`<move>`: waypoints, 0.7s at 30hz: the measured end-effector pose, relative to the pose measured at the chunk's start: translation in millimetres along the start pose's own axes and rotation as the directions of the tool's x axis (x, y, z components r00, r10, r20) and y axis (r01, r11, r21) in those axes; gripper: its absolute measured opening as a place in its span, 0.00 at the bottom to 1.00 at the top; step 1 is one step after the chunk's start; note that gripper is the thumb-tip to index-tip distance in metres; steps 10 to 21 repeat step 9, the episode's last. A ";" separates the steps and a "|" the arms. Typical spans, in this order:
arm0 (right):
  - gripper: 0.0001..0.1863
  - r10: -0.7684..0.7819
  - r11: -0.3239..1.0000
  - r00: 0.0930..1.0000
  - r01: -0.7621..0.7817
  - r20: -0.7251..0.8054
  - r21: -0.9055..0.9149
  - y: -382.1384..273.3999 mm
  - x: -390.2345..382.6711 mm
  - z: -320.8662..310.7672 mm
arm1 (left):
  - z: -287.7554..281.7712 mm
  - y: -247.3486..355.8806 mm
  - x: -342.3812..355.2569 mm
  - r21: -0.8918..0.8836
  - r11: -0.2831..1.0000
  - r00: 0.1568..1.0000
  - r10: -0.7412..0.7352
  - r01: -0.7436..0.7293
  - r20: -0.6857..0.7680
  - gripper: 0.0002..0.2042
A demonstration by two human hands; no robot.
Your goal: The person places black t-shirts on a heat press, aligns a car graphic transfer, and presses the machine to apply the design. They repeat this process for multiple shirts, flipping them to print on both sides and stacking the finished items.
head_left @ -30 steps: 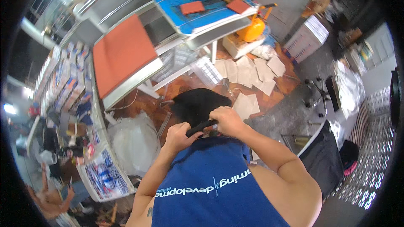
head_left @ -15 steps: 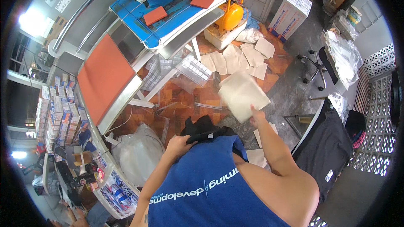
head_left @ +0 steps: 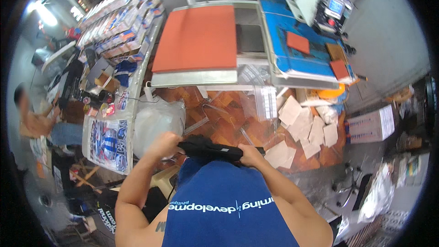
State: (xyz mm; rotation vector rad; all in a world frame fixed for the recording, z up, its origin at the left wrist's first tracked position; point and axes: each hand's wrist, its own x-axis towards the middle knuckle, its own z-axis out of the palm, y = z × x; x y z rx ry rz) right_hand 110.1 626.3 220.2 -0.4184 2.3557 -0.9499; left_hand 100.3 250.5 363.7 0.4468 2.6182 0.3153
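Note:
In front of my body a black garment (head_left: 208, 148) with a small white label is bunched into a band. Its left end is in my left hand (head_left: 165, 145), whose fingers are curled and slightly blurred. At its right end my right hand (head_left: 250, 155) grips it with closed fingers. Several beige sheets (head_left: 299, 121) lie scattered on the brown-patterned floor to the right, one of them (head_left: 280, 154) close to my right hand.
Ahead stands a press with an orange-red pad (head_left: 196, 39). Right of it is a blue-topped machine bed (head_left: 274, 27). A clear plastic bag (head_left: 157, 119) rests by the left table (head_left: 121, 155). Another person (head_left: 39, 121) is at the far left; a carton (head_left: 370, 123) stands right.
The beige sheet has left my right hand, and one now lies on the floor nearby. My right hand has taken hold of the black garment. My view has turned left.

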 end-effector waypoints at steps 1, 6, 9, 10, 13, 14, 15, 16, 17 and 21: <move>0.14 0.020 0.990 1.000 -0.019 0.007 -0.138 -1.6 6.5 -10.5 | -0.5 -19.3 -7.4 0.010 1.000 0.996 -0.014 0.015 -0.088 0.15; 0.16 -0.049 0.971 0.969 -0.011 -0.241 -0.240 -30.0 61.4 -57.2 | -28.8 -101.4 -4.8 -0.245 0.969 0.884 -0.137 0.026 -0.447 0.11; 0.20 0.187 0.970 0.973 -0.205 -0.137 -0.130 -69.0 88.8 -97.4 | -69.9 -128.3 8.5 -0.571 0.754 0.906 -0.421 0.324 -0.041 0.11; 0.20 0.187 0.970 0.973 -0.205 -0.137 -0.130 -69.0 88.8 -97.4 | -69.9 -128.3 8.5 -0.571 0.754 0.906 -0.421 0.324 -0.041 0.11; 0.20 0.187 0.970 0.973 -0.205 -0.137 -0.130 -69.0 88.8 -97.4 | -69.9 -128.3 8.5 -0.571 0.754 0.906 -0.421 0.324 -0.041 0.11; 0.20 0.187 0.970 0.973 -0.205 -0.137 -0.130 -69.0 88.8 -97.4 | -69.9 -128.3 8.5 -0.571 0.754 0.906 -0.421 0.324 -0.041 0.11; 0.20 0.187 0.970 0.973 -0.205 -0.137 -0.130 -69.0 88.8 -97.4 | -69.9 -128.3 8.5 -0.571 0.754 0.906 -0.421 0.324 -0.041 0.11; 0.20 0.187 0.970 0.973 -0.205 -0.137 -0.130 -69.0 88.8 -97.4 | -69.9 -128.3 8.5 -0.571 0.754 0.906 -0.421 0.324 -0.041 0.11; 0.20 0.187 0.970 0.973 -0.205 -0.137 -0.130 -69.0 88.8 -97.4 | -69.9 -128.3 8.5 -0.571 0.754 0.906 -0.421 0.324 -0.041 0.11; 0.20 0.187 0.970 0.973 -0.205 -0.137 -0.130 -69.0 88.8 -97.4 | -69.9 -128.3 8.5 -0.571 0.754 0.906 -0.421 0.324 -0.041 0.11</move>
